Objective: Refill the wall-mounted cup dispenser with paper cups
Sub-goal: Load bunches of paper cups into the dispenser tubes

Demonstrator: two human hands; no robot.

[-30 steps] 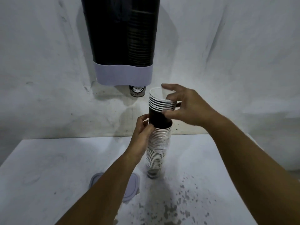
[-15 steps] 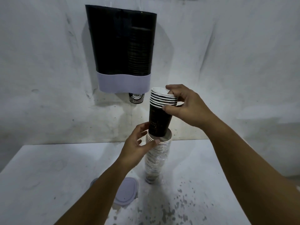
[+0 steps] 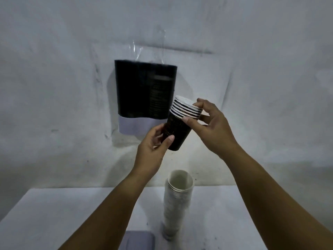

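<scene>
A short stack of black paper cups with white rims is held tilted in the air, in front of the wall. My right hand pinches its rims at the top; my left hand grips its lower body. Behind and to the left hangs the dark wall-mounted cup dispenser with a pale lilac base band, and a column of cups shows inside its right half. A tall stack of cups stands upright on the white table below my hands, its top cup open.
The white table meets the stained white wall. A pale lilac lid lies flat at the table's near edge, left of the tall stack. Clear plastic wrap sticks up above the dispenser. Dark specks dot the table on the right.
The short stack has been lifted clear off the tall stack and raised toward the dispenser. My left hand left the tall stack and took hold of the short stack's lower part.
</scene>
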